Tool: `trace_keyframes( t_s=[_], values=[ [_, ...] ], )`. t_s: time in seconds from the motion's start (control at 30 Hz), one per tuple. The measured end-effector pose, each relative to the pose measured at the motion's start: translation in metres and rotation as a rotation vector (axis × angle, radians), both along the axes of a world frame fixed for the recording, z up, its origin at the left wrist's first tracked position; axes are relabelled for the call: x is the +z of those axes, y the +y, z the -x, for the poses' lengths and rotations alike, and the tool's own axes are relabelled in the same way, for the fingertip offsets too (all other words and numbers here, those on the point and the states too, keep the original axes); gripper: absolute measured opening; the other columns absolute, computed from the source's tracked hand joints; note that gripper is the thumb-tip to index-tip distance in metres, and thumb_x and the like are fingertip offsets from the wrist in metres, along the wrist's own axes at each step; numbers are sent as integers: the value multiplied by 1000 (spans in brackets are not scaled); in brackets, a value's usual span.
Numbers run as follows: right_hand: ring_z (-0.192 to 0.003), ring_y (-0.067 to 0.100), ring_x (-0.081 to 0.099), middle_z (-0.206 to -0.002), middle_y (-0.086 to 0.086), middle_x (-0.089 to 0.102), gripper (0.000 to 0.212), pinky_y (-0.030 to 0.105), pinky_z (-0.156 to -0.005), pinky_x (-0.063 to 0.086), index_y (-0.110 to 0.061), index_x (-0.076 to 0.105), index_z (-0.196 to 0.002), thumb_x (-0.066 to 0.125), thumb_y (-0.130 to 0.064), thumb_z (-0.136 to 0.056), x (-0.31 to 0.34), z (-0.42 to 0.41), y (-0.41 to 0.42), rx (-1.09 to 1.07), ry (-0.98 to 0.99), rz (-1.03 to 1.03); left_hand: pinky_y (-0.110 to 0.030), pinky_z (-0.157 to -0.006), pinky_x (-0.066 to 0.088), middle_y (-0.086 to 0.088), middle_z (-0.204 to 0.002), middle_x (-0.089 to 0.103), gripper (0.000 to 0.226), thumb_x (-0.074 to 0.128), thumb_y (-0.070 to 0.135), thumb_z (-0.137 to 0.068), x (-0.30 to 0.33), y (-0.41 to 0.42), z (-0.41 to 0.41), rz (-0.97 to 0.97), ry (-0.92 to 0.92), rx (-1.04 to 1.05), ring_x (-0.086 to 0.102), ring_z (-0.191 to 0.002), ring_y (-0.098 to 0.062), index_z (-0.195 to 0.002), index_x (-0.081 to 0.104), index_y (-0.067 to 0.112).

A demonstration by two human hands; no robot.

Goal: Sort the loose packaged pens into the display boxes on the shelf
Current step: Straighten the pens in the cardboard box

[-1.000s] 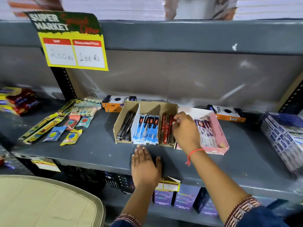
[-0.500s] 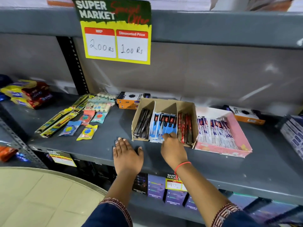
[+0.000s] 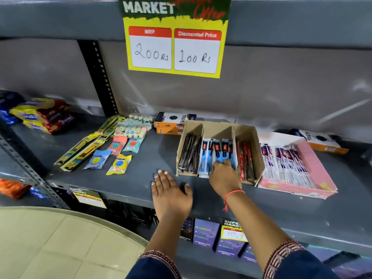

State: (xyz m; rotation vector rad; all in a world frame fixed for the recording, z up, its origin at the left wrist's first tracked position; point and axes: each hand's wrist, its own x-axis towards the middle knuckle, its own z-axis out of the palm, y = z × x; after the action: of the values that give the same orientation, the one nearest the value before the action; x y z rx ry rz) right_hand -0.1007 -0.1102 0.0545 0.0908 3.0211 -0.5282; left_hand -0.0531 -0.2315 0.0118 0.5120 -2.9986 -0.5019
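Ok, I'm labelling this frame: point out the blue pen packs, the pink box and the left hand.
blue pen packs (image 3: pixel 218 152), head view, on an upper pack face
pink box (image 3: pixel 320 170), head view, on its right wall
left hand (image 3: pixel 171 195), head view, on its back

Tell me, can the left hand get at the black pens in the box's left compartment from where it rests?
Probably yes: the left hand lies flat on the shelf just before the cardboard box, and nothing covers the black pens.

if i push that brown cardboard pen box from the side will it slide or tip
The brown cardboard pen box would probably slide: it sits low and wide on the smooth grey shelf. It looks light, thin card holding only slim packaged pens. Pushed right, it likely shoves the pink display box beside it. The right hand may steady it.
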Motion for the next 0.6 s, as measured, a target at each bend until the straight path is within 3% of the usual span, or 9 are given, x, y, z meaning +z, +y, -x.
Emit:
trace_keyframes(
  t_s=[0.1,0.3,0.6],
  values=[
    [-102,38,62,-133,17,41,33,38,-87,49,-3,53,-123,45,-8,-91,-1,-1,-1,0,-7,57,-38,-118,-2,-19,-156,-2,75,27,45,-94,-1,0,-1,-6,8,-3,-2,-145,-29,-145,-3,-1],
    [-105,39,61,-130,18,45,32,37,-88,48,0,54,-121,44,-3,-90,-3,-1,2,-24,2,115,-38,-118,-1,-20,-156,-1,75,28,45,-93,-2,0,0,-6,17,-6,-1,-145,-29,-145,-2,-1],
    [-112,35,60,-138,20,39,38,38,-87,52,1,43,-130,36,-3,-93,-2,-4,0,-53,11,-94,-38,-118,-1,-20,-156,0,75,27,45,-93,-2,-2,0,-5,24,-8,-1,-145,-29,-145,-2,-1]
  ],
)
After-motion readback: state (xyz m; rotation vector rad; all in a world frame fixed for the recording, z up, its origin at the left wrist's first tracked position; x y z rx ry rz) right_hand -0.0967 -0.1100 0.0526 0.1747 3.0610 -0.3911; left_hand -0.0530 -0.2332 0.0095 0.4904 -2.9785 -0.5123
